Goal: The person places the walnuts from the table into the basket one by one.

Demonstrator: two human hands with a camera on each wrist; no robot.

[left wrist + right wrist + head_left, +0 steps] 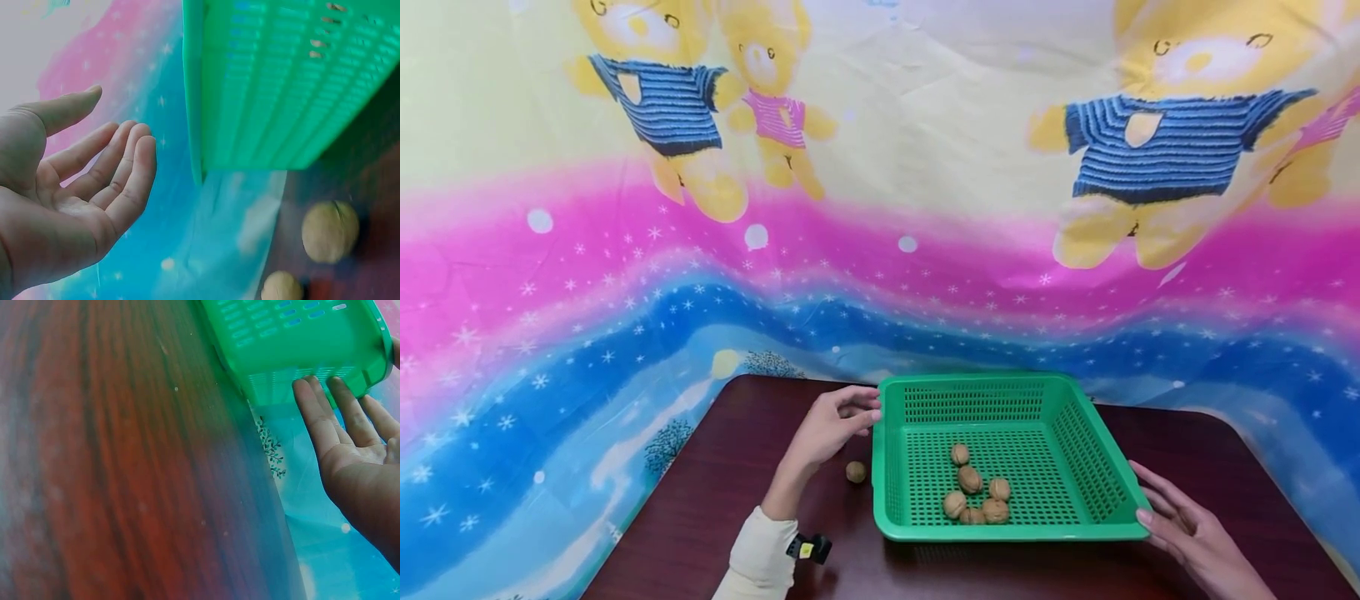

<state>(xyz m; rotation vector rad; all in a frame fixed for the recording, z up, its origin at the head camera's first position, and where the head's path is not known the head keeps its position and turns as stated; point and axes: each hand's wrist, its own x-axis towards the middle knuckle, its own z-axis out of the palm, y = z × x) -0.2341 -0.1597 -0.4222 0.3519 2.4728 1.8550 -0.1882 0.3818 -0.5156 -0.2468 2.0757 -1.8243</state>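
A green plastic basket [1063, 467] with slotted walls stands on the dark table, several walnuts [970, 479] lying near its front. My left hand [835, 423] is beside the basket's left rim, palm turned inward. A gap separates its loosely bent fingers from the basket wall [262, 94] in the left wrist view. My right hand [1187, 525] is at the front right corner, thumb by the rim. In the right wrist view its nearly straight fingers [312, 412] reach the basket's outer side. One walnut [855, 472] lies on the table left of the basket; the left wrist view has two walnuts [331, 231] outside it.
The dark wooden table [700, 500] extends on both sides of the basket. Behind it hangs a cloth [925, 275] printed with bears and snowflakes. A white sleeve [760, 550] and a black strap [810, 547] are at my left wrist.
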